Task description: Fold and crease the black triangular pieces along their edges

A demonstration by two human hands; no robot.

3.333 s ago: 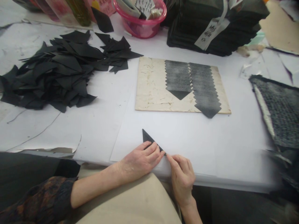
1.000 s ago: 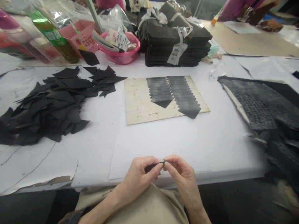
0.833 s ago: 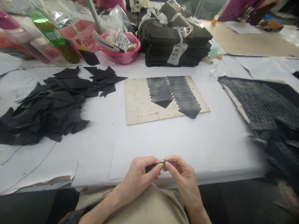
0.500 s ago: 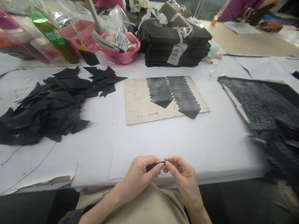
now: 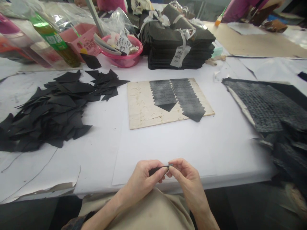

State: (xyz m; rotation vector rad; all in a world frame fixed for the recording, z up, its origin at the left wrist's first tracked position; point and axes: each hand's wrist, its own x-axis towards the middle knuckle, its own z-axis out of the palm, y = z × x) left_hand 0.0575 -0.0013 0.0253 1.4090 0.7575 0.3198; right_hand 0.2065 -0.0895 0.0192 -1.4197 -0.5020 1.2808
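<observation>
Between my two hands, just over the table's front edge, is a small black fabric piece, mostly hidden by my fingers. My left hand is closed on its left part, with thumb and fingers pinching. At its right end the thumb and fingertips of my right hand pinch it too. Beyond my hands lies a pale board bearing two overlapping rows of dark pointed pieces. To the left spreads a heap of loose black pointed pieces, with a smaller pile behind it.
A stack of black material tied with white strips stands at the back. Left of it are a pink basin, a pink box and a green-labelled bottle. A dark woven-textured panel lies at the right. Another person's pink sleeve shows far right.
My right fingertips have shifted slightly at the end of the black fabric piece, where a sliver of its edge now shows above them. Both hands keep their hold; the view has moved slightly.
</observation>
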